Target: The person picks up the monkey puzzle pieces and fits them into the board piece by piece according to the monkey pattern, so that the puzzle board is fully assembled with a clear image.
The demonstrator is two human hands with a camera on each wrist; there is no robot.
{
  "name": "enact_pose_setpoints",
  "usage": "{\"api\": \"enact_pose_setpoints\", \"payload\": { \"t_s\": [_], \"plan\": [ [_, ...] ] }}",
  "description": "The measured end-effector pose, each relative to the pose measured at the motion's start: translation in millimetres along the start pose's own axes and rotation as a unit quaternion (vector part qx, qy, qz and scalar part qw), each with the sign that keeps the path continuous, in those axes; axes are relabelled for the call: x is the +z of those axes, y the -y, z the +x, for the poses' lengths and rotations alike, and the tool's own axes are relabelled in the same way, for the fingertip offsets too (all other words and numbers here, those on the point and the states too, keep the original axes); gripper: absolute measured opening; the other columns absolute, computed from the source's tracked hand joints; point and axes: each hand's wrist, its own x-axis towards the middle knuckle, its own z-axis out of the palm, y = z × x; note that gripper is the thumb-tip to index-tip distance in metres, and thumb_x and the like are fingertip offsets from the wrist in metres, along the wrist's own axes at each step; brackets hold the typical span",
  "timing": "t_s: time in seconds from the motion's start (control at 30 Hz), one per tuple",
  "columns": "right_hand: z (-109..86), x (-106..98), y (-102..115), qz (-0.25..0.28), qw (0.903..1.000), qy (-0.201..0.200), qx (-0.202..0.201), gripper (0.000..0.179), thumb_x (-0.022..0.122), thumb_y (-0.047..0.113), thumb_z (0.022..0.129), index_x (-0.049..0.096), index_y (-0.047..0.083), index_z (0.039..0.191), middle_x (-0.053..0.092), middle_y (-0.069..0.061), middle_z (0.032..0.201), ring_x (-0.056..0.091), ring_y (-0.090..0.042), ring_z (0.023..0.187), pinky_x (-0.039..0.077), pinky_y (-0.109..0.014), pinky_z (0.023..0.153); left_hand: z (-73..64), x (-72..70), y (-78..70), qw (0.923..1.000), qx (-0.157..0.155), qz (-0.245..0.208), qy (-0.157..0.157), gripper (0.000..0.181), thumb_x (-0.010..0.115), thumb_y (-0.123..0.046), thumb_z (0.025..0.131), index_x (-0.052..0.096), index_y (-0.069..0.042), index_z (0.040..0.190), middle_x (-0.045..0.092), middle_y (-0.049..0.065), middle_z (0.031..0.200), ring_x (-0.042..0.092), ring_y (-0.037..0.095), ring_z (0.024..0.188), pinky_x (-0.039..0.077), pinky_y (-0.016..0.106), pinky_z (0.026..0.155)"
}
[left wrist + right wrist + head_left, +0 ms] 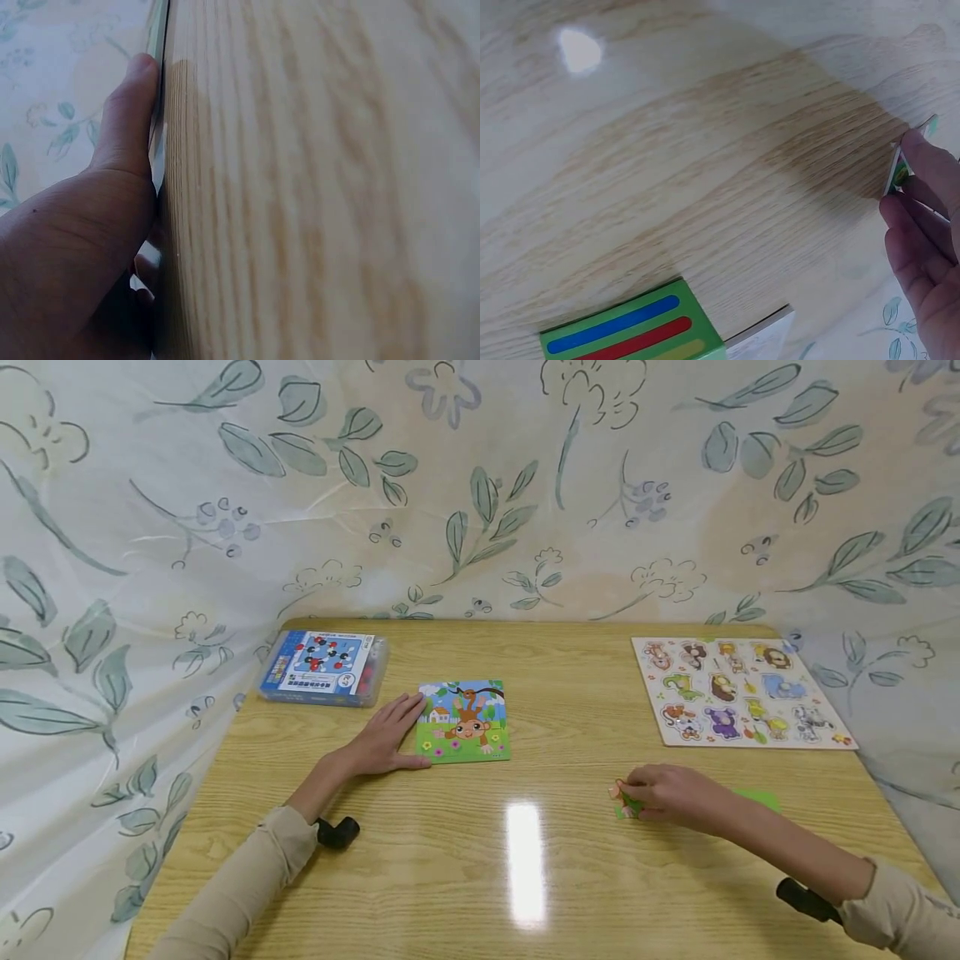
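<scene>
A square monkey picture puzzle [465, 722] lies flat on the table, showing a monkey hanging from a branch. My left hand [386, 735] rests at its left side, fingers extended along the edge and thumb at the lower left corner. In the left wrist view the thumb [127, 120] lies straight along the tabletop. To the right, my right hand [667, 793] pinches a small, thin green and orange puzzle piece [627, 802]. The right wrist view shows this piece [900, 172] tilted between thumb and fingers, partly hidden by them.
At the back left stands a clear-sided molecule model box [322, 667]. A white animal peg puzzle board [738, 693] lies at the back right. Partly behind the right forearm is a green box [763, 797], its blue and red stripes visible in the right wrist view. A patterned cloth borders the table [420, 860].
</scene>
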Motion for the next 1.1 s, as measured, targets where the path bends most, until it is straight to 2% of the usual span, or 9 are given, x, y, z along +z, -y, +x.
{"api": "enact_pose_setpoints", "payload": {
  "t_s": [0.17,0.4,0.5,0.6,0.77,1.1],
  "plan": [
    [2.2,2,0,0.002,0.9999,-0.008,-0.008,0.047,0.088,0.015,0.064,0.074,0.009,0.108,0.068,-0.004,0.094,0.066,-0.018,0.081,0.054,-0.026,0.063,-0.7,-0.5,-0.5,1.0,0.002,0.0,-0.003,0.102,0.07,-0.053,0.084,0.015,-0.007,0.156,0.014,0.013,0.163,0.009,0.038,0.151,0.015,0.059,0.119],
    [6.7,11,-1,0.026,0.9987,-0.044,0.002,0.045,0.088,0.011,0.062,0.074,0.015,0.105,0.065,0.0,0.089,0.06,-0.008,0.071,0.046,-0.018,0.054,-1.8,-1.1,-0.7,1.0,0.002,0.002,-0.004,0.102,0.07,-0.053,0.084,0.016,-0.007,0.156,0.015,0.013,0.163,0.01,0.039,0.151,0.016,0.06,0.118],
    [11.8,15,-4,0.051,0.9972,-0.051,0.021,0.041,0.086,0.011,0.064,0.074,0.017,0.103,0.065,0.002,0.089,0.057,-0.004,0.069,0.042,-0.015,0.051,-1.8,-2.1,-0.8,1.0,-0.001,0.002,-0.002,0.102,0.07,-0.054,0.084,0.015,-0.007,0.157,0.014,0.013,0.164,0.01,0.038,0.151,0.015,0.059,0.119],
    [21.2,16,-10,0.073,0.9953,-0.03,0.056,0.038,0.083,0.015,0.068,0.074,0.016,0.105,0.065,0.001,0.092,0.055,-0.003,0.071,0.043,-0.016,0.053,-1.8,-3.6,-0.7,1.0,-0.006,0.001,0.001,0.102,0.069,-0.054,0.084,0.014,-0.008,0.157,0.013,0.012,0.164,0.009,0.038,0.151,0.014,0.058,0.119],
    [57.5,14,-12,0.09,0.992,0.013,0.087,0.038,0.078,0.02,0.077,0.071,0.013,0.114,0.066,-0.002,0.098,0.057,-0.006,0.077,0.047,-0.02,0.059,-2.2,-6.1,-0.8,1.0,-0.005,0.004,-0.003,0.102,0.07,-0.053,0.083,0.016,-0.006,0.156,0.014,0.014,0.163,0.01,0.039,0.151,0.015,0.059,0.119],
    [156.5,26,-4,0.112,0.9924,0.001,0.052,0.03,0.071,0.017,0.083,0.071,0.013,0.113,0.066,-0.005,0.098,0.055,-0.011,0.078,0.046,-0.022,0.062,-1.5,-2.3,0.0,1.0,0.002,0.001,0.002,0.103,0.068,-0.057,0.083,0.015,-0.007,0.157,0.014,0.013,0.164,0.009,0.039,0.151,0.014,0.059,0.119]
  ]
}}
